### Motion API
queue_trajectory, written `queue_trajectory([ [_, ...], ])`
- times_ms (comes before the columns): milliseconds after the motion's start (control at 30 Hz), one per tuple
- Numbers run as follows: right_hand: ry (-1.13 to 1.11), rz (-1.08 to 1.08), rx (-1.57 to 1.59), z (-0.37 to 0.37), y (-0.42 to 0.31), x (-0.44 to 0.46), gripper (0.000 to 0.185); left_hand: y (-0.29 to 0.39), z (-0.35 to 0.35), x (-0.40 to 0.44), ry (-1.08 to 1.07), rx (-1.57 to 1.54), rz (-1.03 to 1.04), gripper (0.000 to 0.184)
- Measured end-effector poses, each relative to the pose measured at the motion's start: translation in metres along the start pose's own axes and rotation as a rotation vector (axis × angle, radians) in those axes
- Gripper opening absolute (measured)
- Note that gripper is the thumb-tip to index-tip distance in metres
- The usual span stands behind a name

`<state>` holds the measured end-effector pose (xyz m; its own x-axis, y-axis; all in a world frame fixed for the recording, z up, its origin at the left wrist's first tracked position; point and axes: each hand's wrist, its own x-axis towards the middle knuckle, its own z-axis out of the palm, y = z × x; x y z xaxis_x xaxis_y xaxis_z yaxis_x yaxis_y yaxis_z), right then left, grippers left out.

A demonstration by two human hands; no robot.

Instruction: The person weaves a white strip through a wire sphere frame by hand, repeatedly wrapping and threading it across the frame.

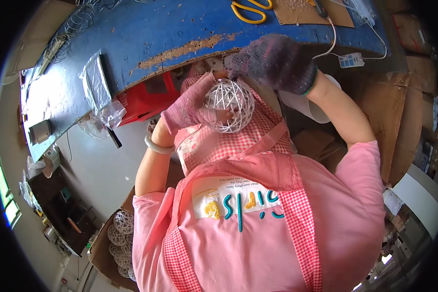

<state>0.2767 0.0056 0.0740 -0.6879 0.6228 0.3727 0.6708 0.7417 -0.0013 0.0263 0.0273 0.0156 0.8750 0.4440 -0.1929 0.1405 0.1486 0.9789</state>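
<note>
A ball woven of white strands [230, 106] is held over my lap, just below the table's edge. My left hand [192, 108], in a pink fingerless glove, wraps round the ball's left side with its fingers closed on it. At the top of the ball is my right hand [277, 63], in a dark grey knitted glove. Its fingers are curled and pressed together near the left thumb; whatever they pinch is hidden.
The blue worktable [180, 29] has a worn, chipped front edge. On it lie yellow-handled scissors [250, 12], wire coils [80, 22] and a corded tool [321, 9] on cardboard [297, 12]. A red stool [143, 100] stands below. A box [102, 253] holds several woven balls [123, 221].
</note>
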Motion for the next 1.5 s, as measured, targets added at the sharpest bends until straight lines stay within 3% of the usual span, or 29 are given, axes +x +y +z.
queue_trajectory([
  [67,0.07,-0.004,0.029,-0.015,-0.013,0.009,0.021,0.006,-0.004,0.002,0.038,0.063,0.174,0.083],
  [200,-0.011,-0.093,-0.099,-0.041,-0.039,0.018,0.019,-0.015,-0.003,-0.001,0.057,0.114,0.274,0.083],
  [233,-0.018,-0.074,-0.103,-0.044,-0.042,0.019,0.02,-0.014,-0.002,-0.003,0.011,-0.004,0.159,0.083],
  [500,0.035,0.073,-0.008,-0.027,-0.037,0.001,0.019,-0.002,0.0,-0.016,0.001,0.242,0.229,0.081],
  [567,0.111,0.053,0.005,-0.021,-0.038,-0.005,0.017,-0.002,0.0,-0.017,-0.029,0.21,0.205,0.081],
  [667,-0.014,0.119,-0.023,-0.002,-0.035,-0.011,0.012,0.007,0.007,-0.022,-0.033,0.128,0.163,0.082],
  [800,0.006,0.203,0.105,0.019,-0.042,-0.008,0.011,0.002,0.007,-0.029,0.049,-0.047,0.149,0.085],
  [833,-0.003,0.271,0.183,0.022,-0.047,-0.006,0.012,0.001,0.011,-0.031,0.135,-0.307,0.067,0.075],
  [867,-0.012,0.34,0.262,0.023,-0.052,-0.003,0.014,0.002,0.013,-0.03,0.146,-0.306,0.066,0.075],
  [900,0.134,0.301,0.277,0.016,-0.054,0.008,0.018,0.003,0.013,-0.029,0.236,-0.194,0.053,0.068],
  [967,0.094,0.28,0.31,0.02,-0.045,0.01,0.019,0.005,0.016,-0.024,0.381,-0.051,0.032,0.05],
  [1033,0.047,0.277,0.343,0.02,-0.038,0.009,0.019,0.0,0.012,-0.02,0.389,0.045,0.091,0.049],
  [1100,-0.189,0.52,0.731,0.013,-0.027,0.01,0.029,-0.008,0.01,-0.013,0.411,0.264,0.222,0.047],
  [1133,-0.192,0.532,0.738,0.014,-0.021,0.005,0.029,-0.009,0.009,-0.011,0.402,0.258,0.213,0.047],
  [1200,-0.256,0.834,1.479,0.019,-0.009,-0.008,0.031,-0.011,0.01,-0.007,0.378,0.066,0.136,0.044],
  [1233,-0.091,0.677,1.408,0.029,-0.009,-0.018,0.033,-0.008,0.011,-0.005,0.367,0.061,0.131,0.044],
  [1267,-0.09,0.686,1.41,0.024,-0.008,-0.018,0.033,-0.001,0.012,-0.005,0.355,-0.048,0.066,0.044],
  [1333,-0.396,0.946,1.742,0.008,-0.008,-0.009,0.033,0.003,0.01,-0.004,0.347,-0.153,-0.003,0.043],
  [1400,-0.4,0.925,1.758,0.002,-0.008,-0.005,0.032,0.002,0.009,-0.004,0.336,-0.159,-0.124,0.043],
  [1500,-0.361,0.993,1.808,0.004,-0.008,-0.004,0.031,0.001,0.01,-0.002,0.325,0.069,0.037,0.043],
])
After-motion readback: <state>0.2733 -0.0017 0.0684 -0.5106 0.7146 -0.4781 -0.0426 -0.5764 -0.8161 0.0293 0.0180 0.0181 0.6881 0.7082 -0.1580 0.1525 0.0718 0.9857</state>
